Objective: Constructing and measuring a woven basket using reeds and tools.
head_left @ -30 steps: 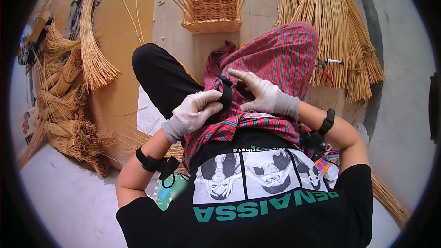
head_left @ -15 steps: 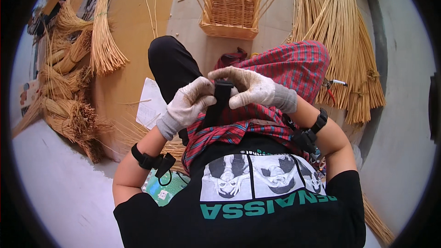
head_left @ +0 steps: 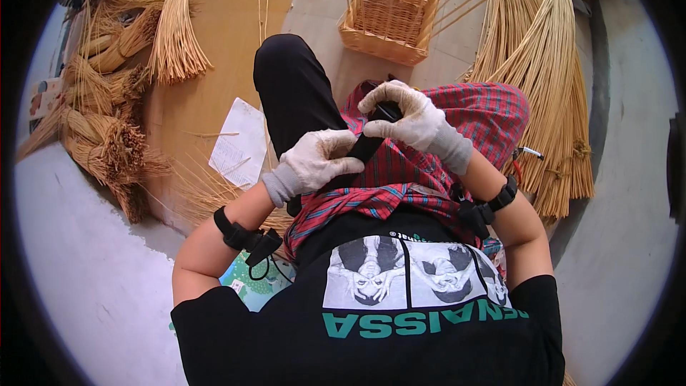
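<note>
Both my hands wear whitish work gloves with grey cuffs. They are closed on a long, flat black strap-like object (head_left: 366,147) that lies slantwise over my lap; its exact kind does not show. My left hand (head_left: 320,161) grips its nearer part, thumb and fingers on either side. Around the far end curls my right hand (head_left: 411,118), its thumb and fingers wrapped over that end. Beneath both hands is red plaid cloth (head_left: 471,111) on my lap.
A square wicker basket (head_left: 386,46) with upright rods stands beyond my knees. Long rod bundles (head_left: 547,78) lie at the right, with red-handled pliers (head_left: 517,166) beside them. More bundles (head_left: 179,36) lie at the left. A paper sheet (head_left: 239,144) rests by my left knee.
Both hands and the black object have shifted to the right in the picture. My right hand now wraps around the object's far end, and my left grips lower down. The view has shifted too.
</note>
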Demonstrator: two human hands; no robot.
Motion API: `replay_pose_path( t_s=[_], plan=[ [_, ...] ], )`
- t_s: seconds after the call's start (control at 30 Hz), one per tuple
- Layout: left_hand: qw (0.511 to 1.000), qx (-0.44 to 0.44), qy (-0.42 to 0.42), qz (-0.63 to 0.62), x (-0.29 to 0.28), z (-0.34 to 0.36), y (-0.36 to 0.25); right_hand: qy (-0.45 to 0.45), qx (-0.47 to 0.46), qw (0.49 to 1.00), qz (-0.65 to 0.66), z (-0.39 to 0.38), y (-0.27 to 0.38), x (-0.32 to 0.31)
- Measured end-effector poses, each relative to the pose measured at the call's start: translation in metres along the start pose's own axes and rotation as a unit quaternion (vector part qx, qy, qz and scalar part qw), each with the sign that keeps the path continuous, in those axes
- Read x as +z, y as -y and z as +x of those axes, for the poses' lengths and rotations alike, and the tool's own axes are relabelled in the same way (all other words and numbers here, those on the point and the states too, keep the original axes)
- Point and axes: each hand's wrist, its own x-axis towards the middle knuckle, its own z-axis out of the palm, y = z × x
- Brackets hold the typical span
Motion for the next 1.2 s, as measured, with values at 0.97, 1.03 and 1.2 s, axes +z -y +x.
replay_pose_path(
  t_s=[0.97,1.03,1.2],
  plan=[
    [0.966,-0.033,-0.068,0.247,0.005,-0.098,0.038,-0.103,0.028,0.985,-0.134,0.023,-0.025,0.039],
    [0.975,-0.196,-0.089,-0.047,0.02,-0.117,0.052,-0.081,0.033,0.995,0.043,0.033,-0.034,0.035],
    [0.972,-0.108,-0.204,0.042,0.048,-0.134,0.06,-0.044,0.012,0.995,0.09,0.038,-0.043,0.032]
  ],
)
